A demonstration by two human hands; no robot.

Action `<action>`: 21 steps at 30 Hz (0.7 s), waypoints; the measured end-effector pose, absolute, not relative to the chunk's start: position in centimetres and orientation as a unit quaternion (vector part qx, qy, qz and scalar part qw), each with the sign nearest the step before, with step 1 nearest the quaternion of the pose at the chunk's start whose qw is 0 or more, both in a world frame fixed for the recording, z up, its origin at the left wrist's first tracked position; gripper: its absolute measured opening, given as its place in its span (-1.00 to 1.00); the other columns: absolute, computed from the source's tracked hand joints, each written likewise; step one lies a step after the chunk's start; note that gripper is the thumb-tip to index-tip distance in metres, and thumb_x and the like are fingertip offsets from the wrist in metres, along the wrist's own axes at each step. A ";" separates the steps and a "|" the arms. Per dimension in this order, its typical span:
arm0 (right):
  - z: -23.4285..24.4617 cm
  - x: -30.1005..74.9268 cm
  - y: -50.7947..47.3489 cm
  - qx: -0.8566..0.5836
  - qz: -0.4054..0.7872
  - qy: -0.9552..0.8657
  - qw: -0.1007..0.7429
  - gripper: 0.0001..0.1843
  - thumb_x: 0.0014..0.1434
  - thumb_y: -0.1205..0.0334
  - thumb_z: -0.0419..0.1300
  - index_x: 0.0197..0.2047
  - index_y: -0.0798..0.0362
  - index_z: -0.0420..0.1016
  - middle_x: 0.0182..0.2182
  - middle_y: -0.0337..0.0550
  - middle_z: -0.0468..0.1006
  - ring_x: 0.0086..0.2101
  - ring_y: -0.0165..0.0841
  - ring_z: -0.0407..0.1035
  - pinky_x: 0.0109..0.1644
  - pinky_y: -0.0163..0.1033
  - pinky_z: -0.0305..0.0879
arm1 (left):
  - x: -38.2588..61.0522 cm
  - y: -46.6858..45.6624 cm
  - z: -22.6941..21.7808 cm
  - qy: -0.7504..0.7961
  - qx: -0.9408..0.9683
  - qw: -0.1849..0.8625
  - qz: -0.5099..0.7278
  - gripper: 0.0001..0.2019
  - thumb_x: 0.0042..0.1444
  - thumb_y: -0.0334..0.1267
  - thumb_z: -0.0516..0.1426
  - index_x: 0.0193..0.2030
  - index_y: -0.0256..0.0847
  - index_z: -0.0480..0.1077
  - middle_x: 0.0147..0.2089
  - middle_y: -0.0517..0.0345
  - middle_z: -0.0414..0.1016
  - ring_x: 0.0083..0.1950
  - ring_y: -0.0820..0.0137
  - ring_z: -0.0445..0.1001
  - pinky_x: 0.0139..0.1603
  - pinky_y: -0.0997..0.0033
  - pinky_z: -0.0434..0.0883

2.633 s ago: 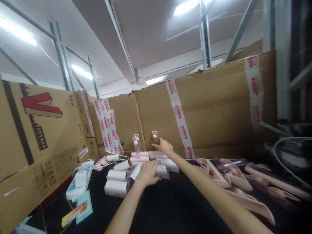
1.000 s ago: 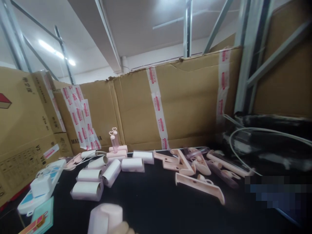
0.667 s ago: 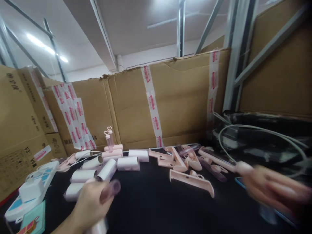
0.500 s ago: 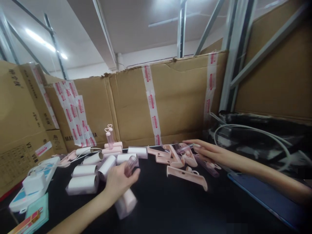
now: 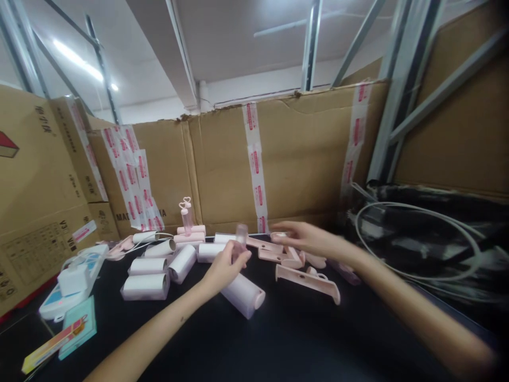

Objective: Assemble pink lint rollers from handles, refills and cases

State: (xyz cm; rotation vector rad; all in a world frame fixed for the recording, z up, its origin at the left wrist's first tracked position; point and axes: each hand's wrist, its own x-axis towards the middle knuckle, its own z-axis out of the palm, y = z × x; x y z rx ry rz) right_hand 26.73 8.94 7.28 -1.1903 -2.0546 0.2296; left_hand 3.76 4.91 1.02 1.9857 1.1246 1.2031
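Observation:
My left hand is closed around a pink lint-roller handle piece, whose white roll points down toward the black table. My right hand reaches over a pile of pink plastic handle parts and pinches a small pink piece at its fingertips. A long pink handle lies just in front of that hand.
Several white paper rolls lie at the left, with two upright heart-topped pink handles behind them. A white power strip and a teal card sit far left. Taped cardboard walls enclose the table; white cables lie at right.
My left hand has lifted the roll and handle up and forward toward the middle. My right hand moved left over the pink parts and closed on a small piece.

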 end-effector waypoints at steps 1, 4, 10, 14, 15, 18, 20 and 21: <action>6.6 25.1 7.8 -0.428 0.124 -0.825 0.348 -0.56 -0.11 -0.12 0.29 -0.23 0.01 0.52 -0.47 -0.19 0.57 -0.45 -0.29 0.47 -0.39 -0.23 0.37 | 4.0 4.6 1.1 0.426 0.756 0.255 0.426 -0.73 0.14 -0.01 0.03 -0.26 -0.19 0.25 -0.40 0.18 0.38 -0.33 0.36 0.39 -0.22 0.34 0.34; 4.4 22.1 5.9 -0.340 0.249 -0.822 0.383 -0.54 0.08 -0.15 0.11 -0.20 0.10 0.43 -0.37 -0.12 0.56 -0.39 -0.30 0.46 -0.38 -0.26 0.37 | 4.1 3.5 1.2 0.448 0.811 0.153 0.345 -0.60 0.04 0.10 0.10 -0.17 -0.20 0.34 -0.23 0.06 0.44 -0.16 0.22 0.39 -0.09 0.21 0.32; 4.0 27.6 8.7 -0.504 0.036 -0.738 0.448 -0.55 0.08 -0.13 0.12 -0.14 0.05 0.37 -0.43 -0.14 0.52 -0.40 -0.23 0.45 -0.39 -0.23 0.29 | 1.1 1.6 0.4 0.542 0.804 0.062 0.237 -0.07 -0.32 0.35 0.18 0.18 -0.15 0.20 0.22 -0.16 0.19 0.25 -0.11 0.10 0.19 -0.11 0.08; 4.7 30.2 9.7 -0.598 -0.095 -0.720 0.340 -0.31 0.02 -0.09 0.17 0.13 0.13 0.19 -0.37 -0.08 0.52 -0.37 -0.14 0.45 -0.44 -0.22 0.22 | 0.6 1.0 -0.9 0.572 0.787 0.111 0.200 -0.01 -0.44 0.31 0.25 0.20 -0.05 0.18 0.31 -0.16 0.00 0.22 -0.19 0.15 0.12 -0.14 0.18; 4.8 30.0 9.5 -0.591 -0.097 -0.729 0.332 -0.32 0.02 -0.09 0.16 0.12 0.14 0.21 -0.34 -0.05 0.52 -0.36 -0.14 0.45 -0.43 -0.23 0.21 | 0.8 0.9 -1.1 0.568 0.788 0.120 0.205 -0.05 -0.45 0.26 0.28 0.17 -0.04 0.20 0.31 -0.15 -0.02 0.22 -0.17 0.16 0.11 -0.11 0.21; 4.7 27.8 7.9 -0.519 -0.028 -0.790 0.326 -0.54 0.10 -0.12 0.07 -0.10 0.07 0.39 -0.39 -0.12 0.52 -0.39 -0.22 0.42 -0.40 -0.25 0.21 | 1.1 0.9 -1.4 0.527 0.805 0.131 0.238 -0.17 -0.40 0.10 0.32 0.09 -0.07 0.24 0.28 -0.11 -0.01 0.24 -0.07 0.15 0.15 -0.02 0.23; 4.1 25.8 6.6 -0.457 0.065 -0.829 0.317 -0.56 0.19 -0.12 -0.03 -0.24 0.05 0.45 -0.44 -0.17 0.51 -0.41 -0.28 0.40 -0.35 -0.26 0.22 | 1.1 0.9 -1.6 0.477 0.830 0.117 0.264 -0.14 -0.37 0.06 0.32 0.14 -0.07 0.17 0.30 -0.12 -0.07 0.29 -0.04 0.06 0.20 -0.01 0.18; 3.7 24.8 6.0 -0.432 0.107 -0.840 0.309 -0.54 0.21 -0.12 -0.06 -0.27 0.06 0.47 -0.43 -0.17 0.51 -0.40 -0.29 0.39 -0.33 -0.26 0.23 | 1.2 0.9 -1.6 0.451 0.842 0.100 0.277 -0.10 -0.36 0.04 0.32 0.18 -0.08 0.10 0.32 -0.13 -0.12 0.31 -0.03 0.00 0.22 -0.02 0.16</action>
